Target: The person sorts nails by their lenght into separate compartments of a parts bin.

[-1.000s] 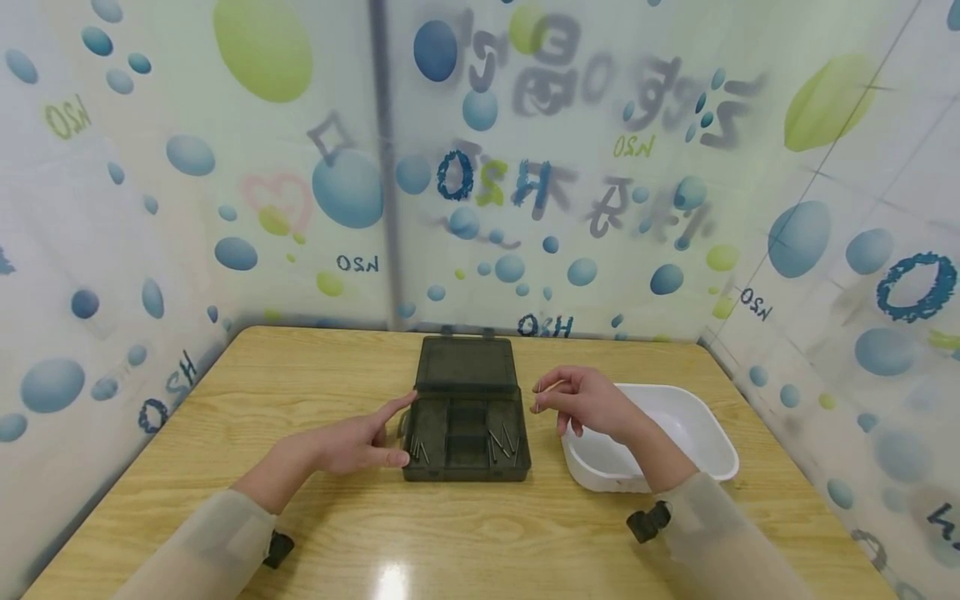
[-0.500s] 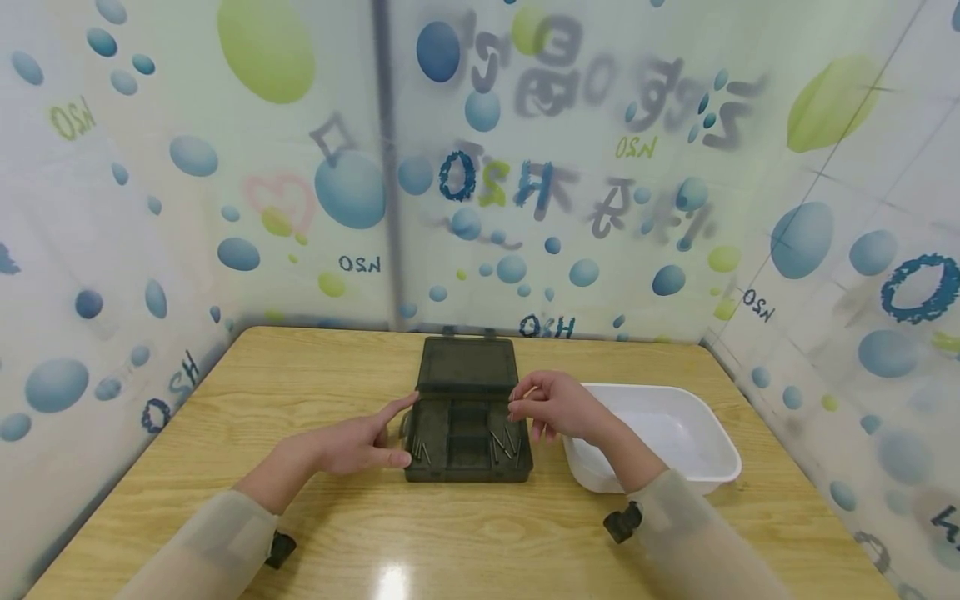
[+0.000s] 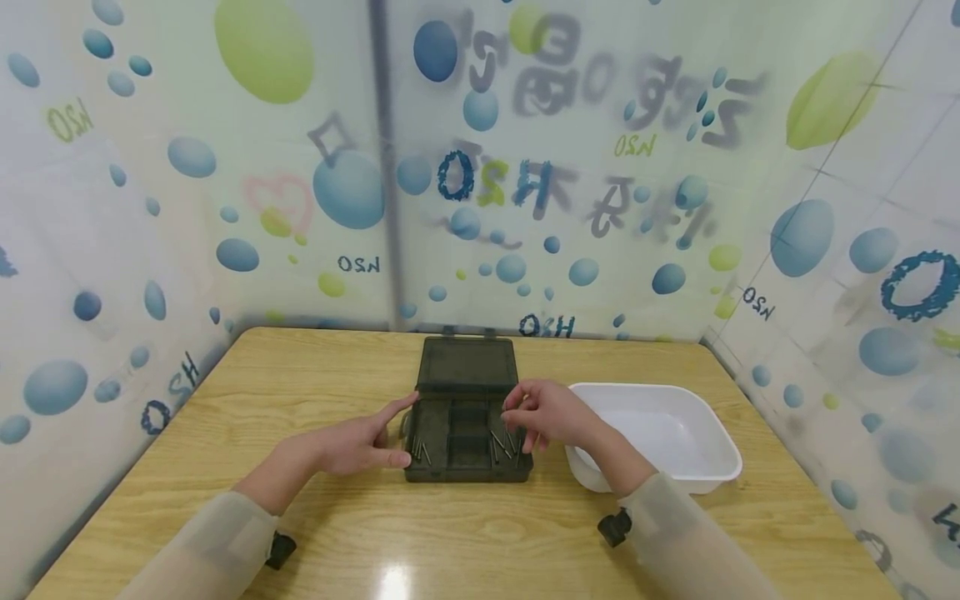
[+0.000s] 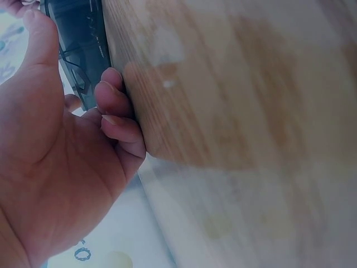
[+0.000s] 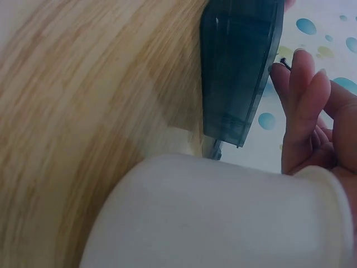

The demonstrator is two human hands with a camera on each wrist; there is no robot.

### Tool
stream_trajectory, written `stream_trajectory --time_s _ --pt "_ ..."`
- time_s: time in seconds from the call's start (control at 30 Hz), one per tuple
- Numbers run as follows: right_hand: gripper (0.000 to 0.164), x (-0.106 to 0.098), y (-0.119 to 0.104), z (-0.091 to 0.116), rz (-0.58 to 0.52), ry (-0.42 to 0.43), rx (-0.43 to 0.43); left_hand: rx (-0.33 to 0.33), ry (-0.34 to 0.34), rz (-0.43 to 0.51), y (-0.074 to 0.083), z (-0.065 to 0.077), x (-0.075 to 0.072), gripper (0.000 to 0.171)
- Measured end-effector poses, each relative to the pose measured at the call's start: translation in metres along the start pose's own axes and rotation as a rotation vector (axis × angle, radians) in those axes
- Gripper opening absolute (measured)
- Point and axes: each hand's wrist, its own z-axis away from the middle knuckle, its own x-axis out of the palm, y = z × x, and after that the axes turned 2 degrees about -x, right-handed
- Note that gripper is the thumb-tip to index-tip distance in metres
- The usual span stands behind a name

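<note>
On the table lies a dark translucent storage box [image 3: 467, 450], its lid [image 3: 467, 365] folded back. Several thin metal rods [image 3: 504, 447] lie in its right compartment, and several more rods [image 3: 422, 451] in the left one. My left hand [image 3: 360, 442] rests against the box's left side, index finger near the hinge and thumb at the front corner. Over the right compartment, my right hand [image 3: 551, 412] pinches a thin metal rod; the dark end of this rod [image 5: 285, 63] shows at the fingertips in the right wrist view.
To the right of the box stands a white plastic basin [image 3: 675, 433], partly under the right forearm. The wooden table [image 3: 315, 533] is backed by patterned curtains [image 3: 480, 250] on three sides. Each wrist carries a black strap mount [image 3: 615, 527].
My right hand has moved left and slightly down, from beside the basin to over the box's right compartment, still pinching the rod. My left hand stays at the box.
</note>
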Motion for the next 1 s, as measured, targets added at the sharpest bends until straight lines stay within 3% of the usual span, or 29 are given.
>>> stream_trajectory --time_s 0.3,0.7,1.0 --pt "0.023 -0.006 0.005 0.008 0.092 0.028 0.031 0.006 0.006 -0.011 0.001 -0.002 0.001 0.103" --pt "0.018 -0.021 0.016 0.019 0.072 0.047 0.014 0.013 0.0 -0.015 0.004 -0.004 -0.001 0.103" --pt "0.021 -0.026 0.013 0.016 0.079 0.06 0.064 0.023 0.006 -0.004 -0.003 -0.001 0.0 0.103"
